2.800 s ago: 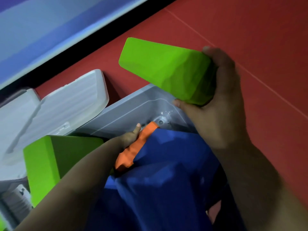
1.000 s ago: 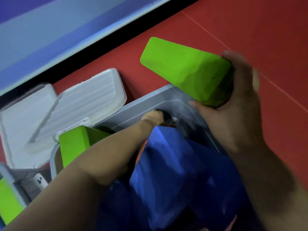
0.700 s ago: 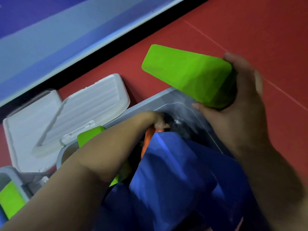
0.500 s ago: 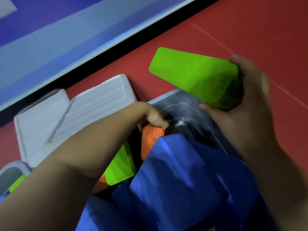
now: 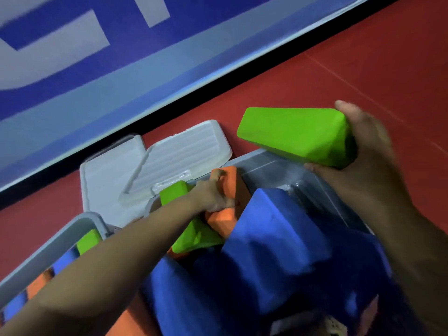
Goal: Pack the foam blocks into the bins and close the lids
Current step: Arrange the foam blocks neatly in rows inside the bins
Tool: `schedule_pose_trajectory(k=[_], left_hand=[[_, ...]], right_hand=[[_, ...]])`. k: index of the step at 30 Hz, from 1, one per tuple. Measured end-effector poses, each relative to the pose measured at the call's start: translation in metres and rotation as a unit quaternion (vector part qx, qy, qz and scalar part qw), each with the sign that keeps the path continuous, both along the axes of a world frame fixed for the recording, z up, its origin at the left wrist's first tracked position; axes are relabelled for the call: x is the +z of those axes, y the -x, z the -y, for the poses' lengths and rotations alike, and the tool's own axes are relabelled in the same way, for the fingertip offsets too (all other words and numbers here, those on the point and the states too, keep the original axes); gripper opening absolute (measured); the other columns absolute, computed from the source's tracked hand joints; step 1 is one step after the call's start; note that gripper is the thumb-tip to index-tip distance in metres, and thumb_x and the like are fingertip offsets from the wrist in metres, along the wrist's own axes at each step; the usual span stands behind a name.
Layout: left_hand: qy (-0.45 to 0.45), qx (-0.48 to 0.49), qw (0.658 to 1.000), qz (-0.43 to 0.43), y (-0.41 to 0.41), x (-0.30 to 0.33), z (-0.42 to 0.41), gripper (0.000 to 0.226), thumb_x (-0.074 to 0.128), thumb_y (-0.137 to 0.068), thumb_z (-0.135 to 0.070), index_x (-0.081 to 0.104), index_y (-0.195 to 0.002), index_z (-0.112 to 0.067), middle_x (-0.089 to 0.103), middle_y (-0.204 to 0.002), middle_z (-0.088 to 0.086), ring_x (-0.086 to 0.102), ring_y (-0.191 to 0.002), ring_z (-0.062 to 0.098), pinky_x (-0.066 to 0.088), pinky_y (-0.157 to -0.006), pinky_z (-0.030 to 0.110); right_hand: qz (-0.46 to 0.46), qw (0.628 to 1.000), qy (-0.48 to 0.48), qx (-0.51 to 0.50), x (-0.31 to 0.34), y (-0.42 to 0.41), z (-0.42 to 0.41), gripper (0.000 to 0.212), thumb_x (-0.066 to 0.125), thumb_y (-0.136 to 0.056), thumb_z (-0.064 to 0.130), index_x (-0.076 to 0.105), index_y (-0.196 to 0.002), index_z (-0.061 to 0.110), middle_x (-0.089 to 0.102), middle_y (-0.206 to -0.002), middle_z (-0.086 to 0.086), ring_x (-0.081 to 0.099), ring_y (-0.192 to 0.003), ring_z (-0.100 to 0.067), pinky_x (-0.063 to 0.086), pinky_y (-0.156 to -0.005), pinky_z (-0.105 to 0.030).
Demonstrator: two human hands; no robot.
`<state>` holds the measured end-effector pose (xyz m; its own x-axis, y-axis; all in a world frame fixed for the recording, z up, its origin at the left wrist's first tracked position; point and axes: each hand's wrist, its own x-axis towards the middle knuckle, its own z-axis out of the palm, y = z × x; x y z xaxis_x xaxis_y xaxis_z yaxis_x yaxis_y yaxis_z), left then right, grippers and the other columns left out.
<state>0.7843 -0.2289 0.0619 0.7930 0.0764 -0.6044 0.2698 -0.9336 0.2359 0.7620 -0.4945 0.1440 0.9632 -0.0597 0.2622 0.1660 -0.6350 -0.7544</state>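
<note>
red floor under you, blue-and-white wall panel behind. two grey bins, two white lids open. your right hand grips one green block above the nearer bin; your left hand clutches an orange block inside it among blue blocks.

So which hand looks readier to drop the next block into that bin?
The right hand, probably: it already holds a green block just above the bin's far rim. The left hand is down inside, gripping an orange block.
</note>
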Motion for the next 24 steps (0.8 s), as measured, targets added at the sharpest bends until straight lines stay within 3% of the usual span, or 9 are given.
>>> schedule_pose_trajectory(k=[2,5,9,11,14,15,20,21,24], left_hand=[[0.014,0.055,0.997,0.046,0.02,0.006,-0.009,0.094,0.071,-0.073,-0.053,0.015,-0.148,-0.039,0.045,-0.133,0.027,0.052,-0.119,0.036,0.045,-0.095,0.031],[-0.014,0.052,0.997,0.055,0.038,0.011,-0.007,0.097,0.066,-0.077,-0.059,0.006,-0.151,-0.039,0.036,-0.134,0.036,0.041,-0.128,0.041,0.038,-0.104,0.033],[-0.055,0.026,0.997,0.041,0.041,0.012,-0.001,0.098,0.058,-0.08,-0.065,-0.001,-0.152,-0.033,0.043,-0.139,0.028,0.036,-0.129,0.045,0.036,-0.105,0.034],[-0.066,0.019,0.997,0.029,0.04,0.01,-0.002,0.099,0.055,-0.08,-0.067,-0.004,-0.151,-0.034,0.056,-0.129,0.023,0.048,-0.12,0.043,0.043,-0.1,0.033],[-0.062,0.005,0.998,-0.001,0.044,0.016,0.002,0.088,0.052,-0.088,-0.058,-0.004,-0.151,-0.032,0.071,-0.093,0.013,0.068,-0.081,0.032,0.054,-0.072,0.03],[-0.068,-0.019,0.997,-0.011,0.045,0.016,0.004,0.083,0.049,-0.091,-0.053,-0.002,-0.152,-0.03,0.072,-0.095,0.013,0.069,-0.08,0.032,0.053,-0.071,0.03],[-0.076,-0.086,0.992,-0.043,0.052,0.009,0.014,0.061,0.036,-0.1,-0.038,0.014,-0.153,-0.019,0.057,-0.131,0.018,0.057,-0.115,0.034,0.044,-0.089,0.031],[-0.073,-0.095,0.993,-0.015,0.056,0.011,0.012,0.059,0.037,-0.1,-0.038,0.019,-0.152,-0.017,0.053,-0.135,0.019,0.051,-0.122,0.034,0.04,-0.095,0.031],[-0.129,-0.092,0.968,0.196,0.077,0.022,-0.007,0.055,0.039,-0.093,-0.033,0.038,-0.144,-0.014,0.038,-0.144,0.02,0.036,-0.132,0.036,0.027,-0.108,0.033]], right_hand=[[0.004,1.0,0.012,0.025,0.004,0.007,0.0,0.096,0.086,-0.055,0.011,0.042,-0.139,0.023,0.046,-0.136,-0.004,0.038,-0.126,-0.017,0.027,-0.104,-0.023],[0.001,0.998,0.029,0.052,0.012,0.018,0.001,0.099,0.089,-0.054,0.015,0.041,-0.14,0.024,0.046,-0.136,-0.004,0.039,-0.124,-0.015,0.029,-0.103,-0.021],[-0.025,0.996,0.056,0.067,0.033,0.032,0.003,0.103,0.089,-0.054,0.019,0.037,-0.142,0.031,0.044,-0.137,-0.005,0.042,-0.124,-0.021,0.035,-0.106,-0.033],[-0.044,0.994,0.075,0.071,0.044,0.039,0.005,0.103,0.089,-0.055,0.021,0.036,-0.142,0.034,0.043,-0.138,-0.005,0.043,-0.124,-0.024,0.037,-0.106,-0.04],[-0.075,0.988,0.111,0.079,0.051,0.046,0.008,0.103,0.088,-0.055,0.023,0.035,-0.142,0.038,0.041,-0.139,-0.004,0.042,-0.126,-0.026,0.035,-0.107,-0.043],[-0.082,0.985,0.124,0.082,0.053,0.047,0.009,0.103,0.088,-0.055,0.025,0.035,-0.142,0.039,0.041,-0.14,-0.004,0.041,-0.127,-0.027,0.034,-0.107,-0.044],[-0.091,0.983,0.139,0.084,0.054,0.05,0.009,0.103,0.089,-0.053,0.025,0.036,-0.14,0.041,0.042,-0.139,-0.004,0.04,-0.127,-0.028,0.033,-0.108,-0.044],[-0.091,0.983,0.138,0.082,0.053,0.05,0.01,0.103,0.089,-0.053,0.025,0.037,-0.14,0.041,0.042,-0.138,-0.004,0.04,-0.126,-0.029,0.033,-0.108,-0.044],[-0.094,0.982,0.144,0.082,0.053,0.05,0.011,0.102,0.089,-0.053,0.026,0.036,-0.14,0.043,0.042,-0.138,-0.004,0.041,-0.126,-0.03,0.033,-0.107,-0.045]])
